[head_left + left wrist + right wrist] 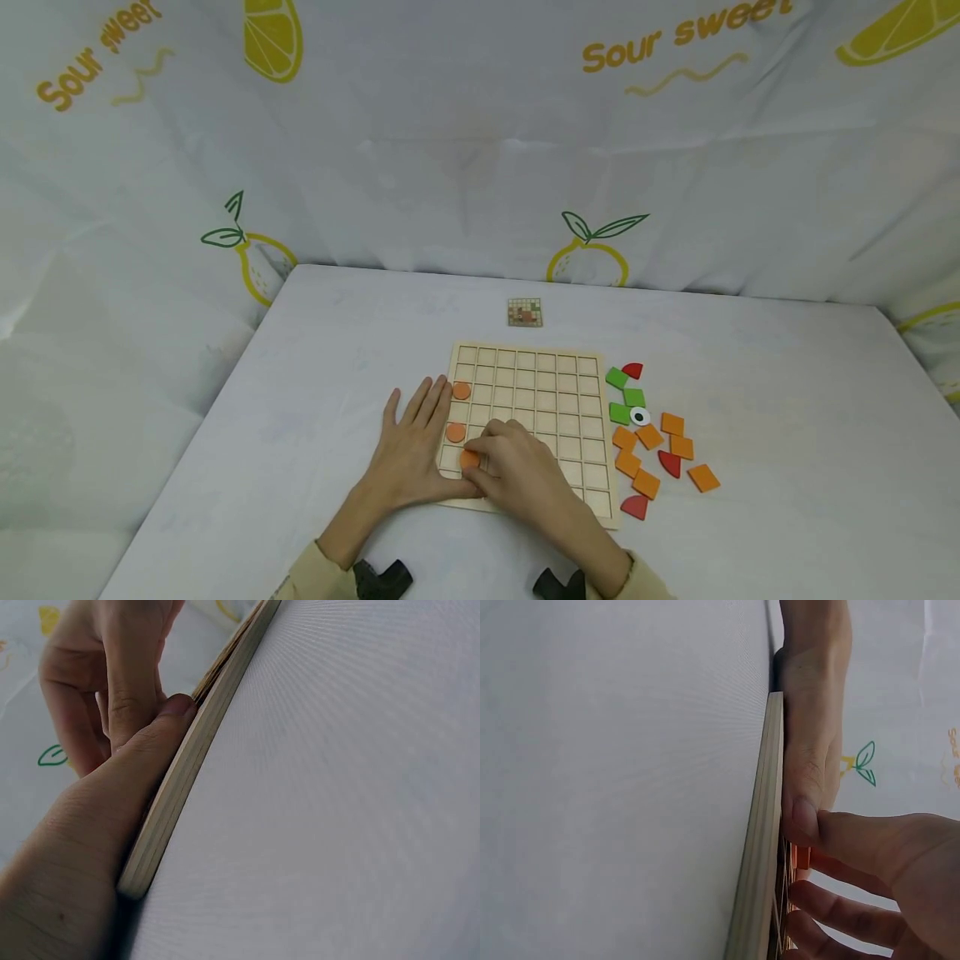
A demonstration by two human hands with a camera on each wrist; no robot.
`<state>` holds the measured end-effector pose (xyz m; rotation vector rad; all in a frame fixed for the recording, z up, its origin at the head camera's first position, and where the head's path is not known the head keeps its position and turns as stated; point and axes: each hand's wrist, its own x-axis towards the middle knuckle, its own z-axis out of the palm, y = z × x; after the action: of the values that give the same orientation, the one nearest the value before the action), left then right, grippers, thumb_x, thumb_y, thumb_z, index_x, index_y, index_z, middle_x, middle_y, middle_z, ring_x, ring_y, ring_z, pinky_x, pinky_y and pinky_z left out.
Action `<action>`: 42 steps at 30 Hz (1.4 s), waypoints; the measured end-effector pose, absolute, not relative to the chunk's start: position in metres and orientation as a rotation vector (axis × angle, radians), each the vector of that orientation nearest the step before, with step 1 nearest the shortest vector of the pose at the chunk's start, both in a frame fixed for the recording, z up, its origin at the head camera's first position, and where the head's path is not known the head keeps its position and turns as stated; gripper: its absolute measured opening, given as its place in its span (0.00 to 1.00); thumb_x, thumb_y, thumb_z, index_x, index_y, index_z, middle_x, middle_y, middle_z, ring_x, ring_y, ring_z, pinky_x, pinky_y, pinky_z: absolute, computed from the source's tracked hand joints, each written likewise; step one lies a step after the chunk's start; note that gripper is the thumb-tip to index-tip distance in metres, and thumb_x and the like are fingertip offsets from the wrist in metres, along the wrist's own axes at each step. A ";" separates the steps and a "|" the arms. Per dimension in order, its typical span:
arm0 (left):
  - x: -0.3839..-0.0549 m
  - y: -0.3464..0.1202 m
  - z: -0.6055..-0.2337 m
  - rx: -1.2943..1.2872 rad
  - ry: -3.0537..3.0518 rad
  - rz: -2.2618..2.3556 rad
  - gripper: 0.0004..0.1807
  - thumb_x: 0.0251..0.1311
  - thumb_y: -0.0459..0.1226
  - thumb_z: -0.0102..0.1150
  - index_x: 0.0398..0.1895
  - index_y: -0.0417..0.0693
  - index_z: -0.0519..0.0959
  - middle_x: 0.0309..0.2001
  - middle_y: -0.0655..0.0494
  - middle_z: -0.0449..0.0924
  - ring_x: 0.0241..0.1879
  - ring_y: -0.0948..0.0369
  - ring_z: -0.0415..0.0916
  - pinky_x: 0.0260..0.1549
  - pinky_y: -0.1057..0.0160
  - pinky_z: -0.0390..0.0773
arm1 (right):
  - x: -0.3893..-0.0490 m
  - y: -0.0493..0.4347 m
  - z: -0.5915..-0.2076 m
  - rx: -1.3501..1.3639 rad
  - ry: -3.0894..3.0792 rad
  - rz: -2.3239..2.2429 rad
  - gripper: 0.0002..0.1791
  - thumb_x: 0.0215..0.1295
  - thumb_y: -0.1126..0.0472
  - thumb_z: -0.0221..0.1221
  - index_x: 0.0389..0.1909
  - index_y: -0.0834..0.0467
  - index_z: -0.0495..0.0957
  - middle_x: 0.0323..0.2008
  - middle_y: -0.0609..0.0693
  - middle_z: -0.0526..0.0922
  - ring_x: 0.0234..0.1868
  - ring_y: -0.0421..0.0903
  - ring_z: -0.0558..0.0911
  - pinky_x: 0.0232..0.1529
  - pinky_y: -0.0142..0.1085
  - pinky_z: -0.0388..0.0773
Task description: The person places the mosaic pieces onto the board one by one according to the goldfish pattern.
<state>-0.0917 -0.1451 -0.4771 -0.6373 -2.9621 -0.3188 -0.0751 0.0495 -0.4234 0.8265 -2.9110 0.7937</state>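
A wooden grid board (546,402) lies on the white table. My left hand (408,454) rests at its left edge with fingers spread and straight; the thumb (154,746) stretches along the near edge. With thumb and forefinger, my right hand (521,471) pinches an orange round disc (469,460) over the lower left cells. In the right wrist view that disc (802,857) shows edge-on beside the thumb. Two more orange discs sit in the leftmost column, one higher (461,390) and one lower (455,432).
Right of the board lie several orange squares (703,478), green pieces (633,397), red quarter-round pieces (635,507) and a white disc with a black dot (640,417). A small pattern card (525,312) lies behind the board. A lemon-print cloth (465,183) hangs at the back.
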 end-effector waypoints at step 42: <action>-0.092 -0.145 -0.478 -0.645 -2.946 -0.323 0.78 0.34 0.80 0.64 0.82 0.40 0.50 0.83 0.45 0.50 0.82 0.46 0.49 0.75 0.29 0.46 | -0.080 0.053 -0.425 0.895 -2.904 0.888 0.09 0.57 0.63 0.73 0.39 0.60 0.90 0.32 0.46 0.81 0.34 0.40 0.73 0.36 0.30 0.74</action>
<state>-0.0924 -0.1454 -0.4777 -0.6446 -2.9463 -0.3226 -0.0802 0.0526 -0.4253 0.8948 -2.9042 0.8884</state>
